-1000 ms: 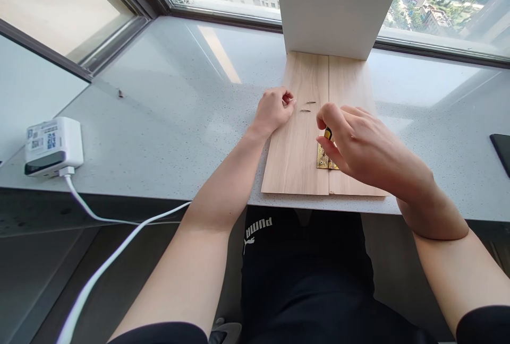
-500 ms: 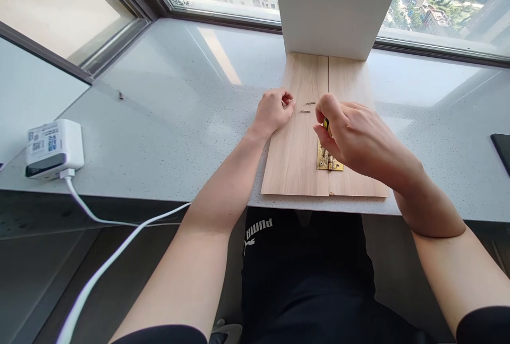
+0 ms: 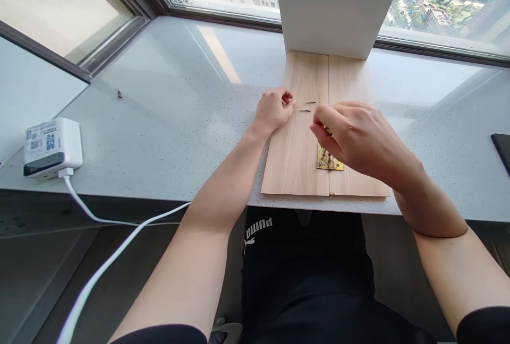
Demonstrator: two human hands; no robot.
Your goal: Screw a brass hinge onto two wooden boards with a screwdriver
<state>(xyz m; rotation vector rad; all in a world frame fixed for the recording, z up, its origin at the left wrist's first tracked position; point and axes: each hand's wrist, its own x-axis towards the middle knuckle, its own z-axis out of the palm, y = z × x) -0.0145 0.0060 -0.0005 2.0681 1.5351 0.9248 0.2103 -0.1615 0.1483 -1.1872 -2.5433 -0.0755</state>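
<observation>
My right hand [image 3: 353, 134] is closed around a screwdriver with a yellow and black handle [image 3: 328, 131]; only a bit of it shows. It stands over a brass-coloured hinge [image 3: 323, 159] that straddles the seam between two light wooden boards [image 3: 295, 163]. The fist hides the far part of the hinge and the screwdriver's tip. My left hand [image 3: 274, 110] rests at the left edge of the left board with its fingers curled; whether anything is inside them is hidden. Two small screws [image 3: 306, 111] lie on the left board between my hands.
Behind the boards stands a white box [image 3: 334, 12] against the window. On the speckled grey sill [image 3: 167, 121], a white charger [image 3: 53, 147] with a white cable [image 3: 103, 267] sits at far left. A dark flat object [image 3: 502, 150] lies at the right edge.
My right hand has turned slightly around the screwdriver, with the fingertips shifting a little left and less of the handle showing. My left hand, the hinge and the screws stay put.
</observation>
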